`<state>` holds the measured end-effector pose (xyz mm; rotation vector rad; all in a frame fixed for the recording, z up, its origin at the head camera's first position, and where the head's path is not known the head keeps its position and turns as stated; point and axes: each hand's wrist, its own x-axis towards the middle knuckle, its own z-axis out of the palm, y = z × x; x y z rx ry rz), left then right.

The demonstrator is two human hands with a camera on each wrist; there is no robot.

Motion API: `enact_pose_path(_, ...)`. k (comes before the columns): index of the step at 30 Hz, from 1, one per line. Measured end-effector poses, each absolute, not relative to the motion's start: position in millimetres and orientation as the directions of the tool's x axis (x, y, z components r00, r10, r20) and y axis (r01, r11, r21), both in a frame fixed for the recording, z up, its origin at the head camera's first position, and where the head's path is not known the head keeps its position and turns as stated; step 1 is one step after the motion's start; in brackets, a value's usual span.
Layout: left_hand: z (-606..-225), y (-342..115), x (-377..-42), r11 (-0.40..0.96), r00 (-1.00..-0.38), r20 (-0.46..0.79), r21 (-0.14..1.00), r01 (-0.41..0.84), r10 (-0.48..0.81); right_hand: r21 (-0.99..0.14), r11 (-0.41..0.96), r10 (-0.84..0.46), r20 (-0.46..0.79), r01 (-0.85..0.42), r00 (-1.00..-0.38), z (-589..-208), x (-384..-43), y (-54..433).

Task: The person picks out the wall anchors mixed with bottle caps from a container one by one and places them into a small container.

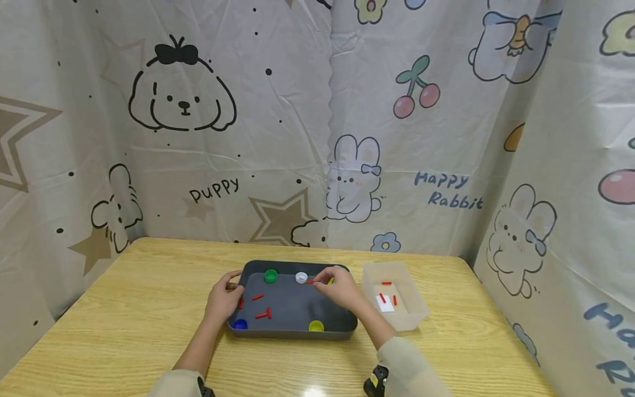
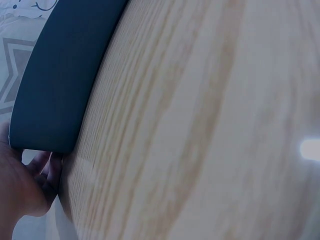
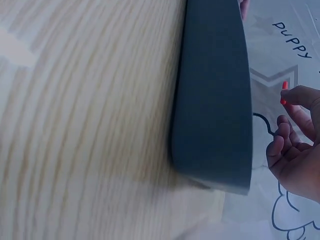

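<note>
The right hand (image 1: 341, 288) pinched a short, thin red stick (image 1: 310, 282) between thumb and forefinger, its other fingers loosely bent. The stick was above the far side of a dark grey rectangular tray (image 1: 292, 311) on the light wood-grain bench (image 1: 139, 298), its tip just beside a small round white cap (image 1: 301, 278); whether the two touched could not be told. The left hand (image 1: 224, 298) grasped the tray's left edge.

Inside the tray, a round green cap (image 1: 270, 276) stood left of the white one, a round blue cap (image 1: 240, 324) in the near left corner and a round yellow cap (image 1: 316, 326) along the near side. Loose red sticks (image 1: 257, 296) lay on the left half. To the right, a translucent plastic box (image 1: 419, 309) held three more red sticks (image 1: 394, 300) and a white paper piece (image 1: 388, 307).

The step in hand looked like placing the pinched stick; the next move seemed to call for a steady tray, careful aim and a clean release.
</note>
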<state>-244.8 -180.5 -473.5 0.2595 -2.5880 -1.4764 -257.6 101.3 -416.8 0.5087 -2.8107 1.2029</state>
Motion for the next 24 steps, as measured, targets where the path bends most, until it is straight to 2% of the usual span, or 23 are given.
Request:
enact_pose_path(10,-473,-180,-243,0.499,-0.974,0.037,0.863,-0.082,-0.223,-0.724,0.638,-0.218,0.155,-0.261,-0.964,-410,-259,122)
enact_pose_path(24,-474,-180,-245,0.500,-0.975,0.037,0.862,-0.081,-0.221,-0.691,0.699,-0.118,0.144,-0.185,-0.983,-397,-266,161)
